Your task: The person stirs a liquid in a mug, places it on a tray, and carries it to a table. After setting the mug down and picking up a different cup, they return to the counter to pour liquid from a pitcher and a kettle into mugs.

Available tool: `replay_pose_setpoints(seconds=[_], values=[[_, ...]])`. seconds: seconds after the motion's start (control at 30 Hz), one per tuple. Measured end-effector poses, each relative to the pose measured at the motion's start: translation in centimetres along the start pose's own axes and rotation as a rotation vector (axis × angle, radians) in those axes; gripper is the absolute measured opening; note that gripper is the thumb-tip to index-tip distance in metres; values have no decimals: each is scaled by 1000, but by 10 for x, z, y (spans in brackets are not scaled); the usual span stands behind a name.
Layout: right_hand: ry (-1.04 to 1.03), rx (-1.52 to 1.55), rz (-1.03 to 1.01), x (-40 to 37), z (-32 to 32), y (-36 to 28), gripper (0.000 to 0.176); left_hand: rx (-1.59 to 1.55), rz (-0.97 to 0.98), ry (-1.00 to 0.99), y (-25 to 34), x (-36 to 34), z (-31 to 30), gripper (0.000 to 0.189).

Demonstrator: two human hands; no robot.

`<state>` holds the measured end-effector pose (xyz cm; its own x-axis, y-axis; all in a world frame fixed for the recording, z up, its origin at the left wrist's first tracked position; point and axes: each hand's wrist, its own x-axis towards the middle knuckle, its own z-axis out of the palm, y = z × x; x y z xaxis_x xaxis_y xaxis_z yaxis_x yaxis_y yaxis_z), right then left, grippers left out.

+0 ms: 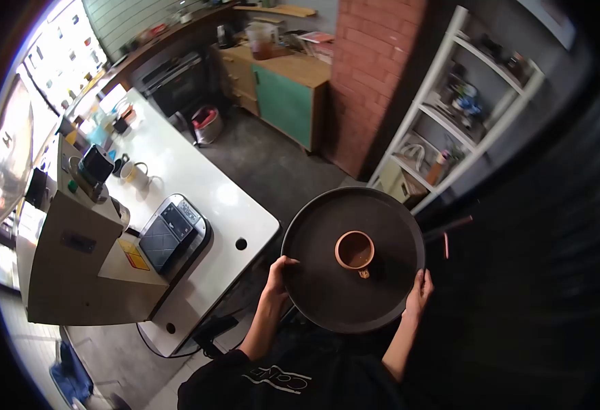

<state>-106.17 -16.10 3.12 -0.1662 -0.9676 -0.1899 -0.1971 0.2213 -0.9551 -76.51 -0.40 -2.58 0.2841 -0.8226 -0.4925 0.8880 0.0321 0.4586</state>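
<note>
A round dark serving tray [320, 287] is held out in front of my body. On it, a little right of its middle, stands a small brown cup [355, 251], its handle pointing toward me; a few specks show inside. My left hand [277, 278] grips the tray's left rim, thumb over the edge. At the lower right rim my right hand [419, 292] is closed in the same way. The fingers under the tray are hidden on both sides.
Left is a white counter [225, 212] with a digital scale [173, 232], a big beige machine [88, 260] and a mug [134, 175]. Beyond stand a green-doored cabinet [283, 106], a bin [207, 124] and a brick pillar [368, 75]. A white shelf rack [447, 123] leans into view at right.
</note>
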Motion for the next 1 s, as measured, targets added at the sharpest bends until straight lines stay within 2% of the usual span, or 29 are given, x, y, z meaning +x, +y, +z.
replay_pose_setpoints(seconds=[0.1,0.2,0.27,0.37,0.47,0.73,0.9,0.97,1.0], values=[[-45,-34,-81,63,45,-4,45,35,103,101,12,27,16,35],[-246,-75,-158,124,99,-32,39,-41,231,247,25,62,34,33],[-387,-69,-336,151,134,-58,30,-40,315,372,37,72,57,29],[-601,-80,-384,188,184,-91,26,-35,368,483,58,90,73,32],[-728,-31,-375,207,239,-104,26,-91,442,581,77,95,87,33],[-1025,-77,-385,238,373,-123,25,-230,662,550,116,129,70,42],[-1114,-26,-371,252,459,-133,22,-350,750,491,176,168,70,48],[-1132,-61,-391,265,496,-130,22,-291,781,578,196,196,57,49],[-1142,-22,-349,253,511,-151,24,-259,790,622,212,204,51,49]])
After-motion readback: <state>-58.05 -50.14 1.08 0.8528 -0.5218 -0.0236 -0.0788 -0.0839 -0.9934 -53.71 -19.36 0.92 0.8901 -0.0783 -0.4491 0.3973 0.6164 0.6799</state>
